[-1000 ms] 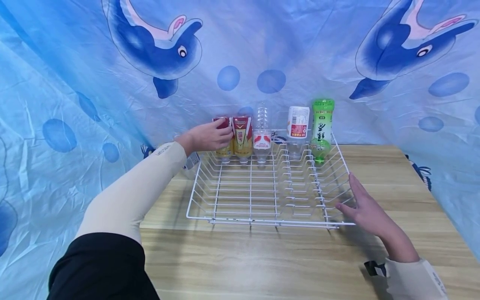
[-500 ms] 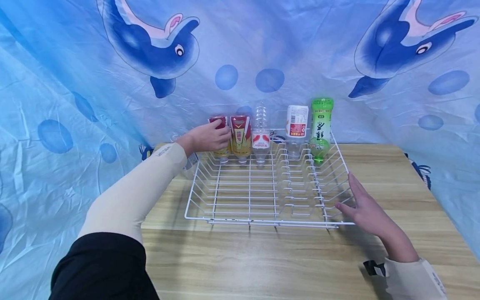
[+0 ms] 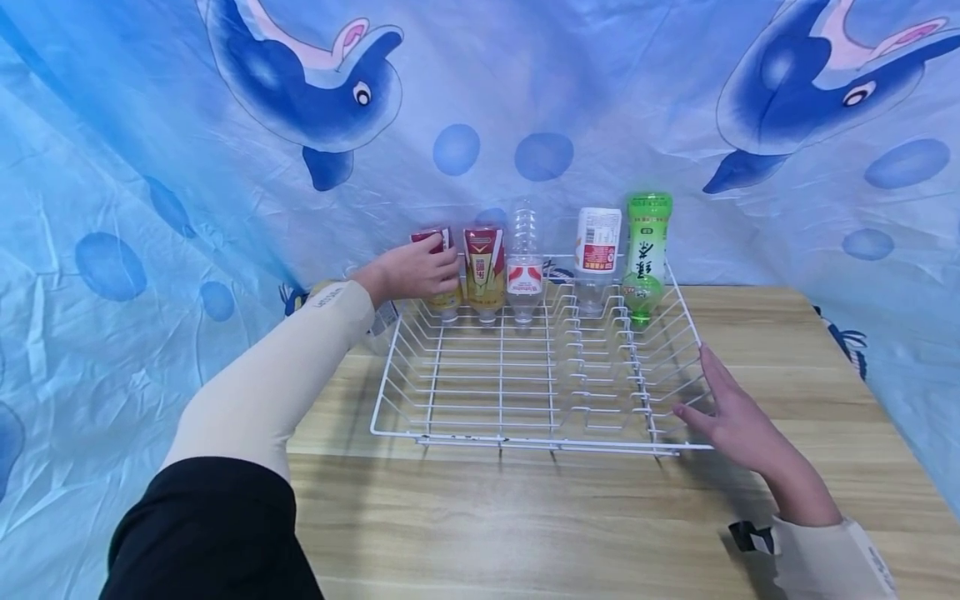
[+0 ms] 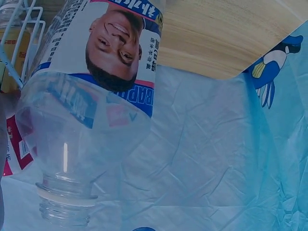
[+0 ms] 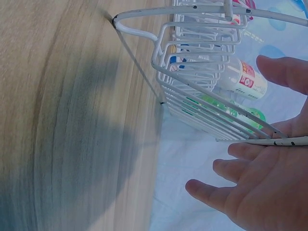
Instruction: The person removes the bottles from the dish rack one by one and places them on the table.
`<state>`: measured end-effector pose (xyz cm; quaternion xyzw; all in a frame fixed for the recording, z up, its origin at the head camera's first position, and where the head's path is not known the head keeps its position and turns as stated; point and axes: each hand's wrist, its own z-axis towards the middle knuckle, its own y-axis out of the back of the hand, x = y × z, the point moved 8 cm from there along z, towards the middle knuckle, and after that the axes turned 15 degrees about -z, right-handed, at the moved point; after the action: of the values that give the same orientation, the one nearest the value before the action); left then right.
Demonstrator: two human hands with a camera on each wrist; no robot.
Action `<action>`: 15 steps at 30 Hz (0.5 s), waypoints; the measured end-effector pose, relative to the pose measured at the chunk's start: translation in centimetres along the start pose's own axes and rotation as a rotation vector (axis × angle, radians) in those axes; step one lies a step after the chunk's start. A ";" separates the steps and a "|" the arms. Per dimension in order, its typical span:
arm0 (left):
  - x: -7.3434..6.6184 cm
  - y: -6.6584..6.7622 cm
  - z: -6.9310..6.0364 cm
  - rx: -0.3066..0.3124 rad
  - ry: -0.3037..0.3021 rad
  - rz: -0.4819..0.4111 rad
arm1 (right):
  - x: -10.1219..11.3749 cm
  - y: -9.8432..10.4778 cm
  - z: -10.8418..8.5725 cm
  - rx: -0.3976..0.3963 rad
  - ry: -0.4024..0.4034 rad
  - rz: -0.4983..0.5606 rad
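Note:
At the rack's back left corner, my left hand (image 3: pixel 420 271) grips a red and yellow bottle (image 3: pixel 444 302) that stands neck down, its top leaning left. My fingers cover much of it; in the left wrist view, only its red part (image 4: pixel 18 147) shows at the edge. Beside it a matching red and yellow bottle (image 3: pixel 484 271) stands inverted in the white wire dish rack (image 3: pixel 551 444). My right hand (image 3: pixel 738 417) rests at the rack's right side. In the right wrist view, the rim passes between thumb and fairly straight fingers (image 5: pixel 207 192).
Also inverted along the rack's back are a clear bottle (image 3: pixel 523 275), a white-labelled bottle (image 3: pixel 597 242) and a green bottle (image 3: pixel 645 250). Outside the rack's left side is a clear open-mouthed bottle (image 4: pixel 91 130). A blue dolphin curtain (image 3: pixel 495 83) hangs behind the wooden table (image 3: pixel 510 525).
The red and yellow bottle in my left hand has tipped slightly left, widening the gap to its neighbour. My right hand has stayed at the rack's side.

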<state>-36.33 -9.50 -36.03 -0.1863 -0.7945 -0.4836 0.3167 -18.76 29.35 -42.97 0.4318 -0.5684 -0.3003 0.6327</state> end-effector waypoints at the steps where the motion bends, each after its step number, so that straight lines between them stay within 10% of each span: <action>1: 0.0 0.0 0.0 0.004 0.001 0.000 | 0.0 0.0 0.0 0.001 -0.002 -0.001; 15: -0.1 -0.2 0.1 -0.031 0.001 0.010 | 0.0 0.0 -0.1 0.008 -0.018 -0.016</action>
<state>-36.40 -9.54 -36.27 -0.1949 -0.7858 -0.4944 0.3164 -18.67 29.39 -42.94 0.4361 -0.5716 -0.3071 0.6235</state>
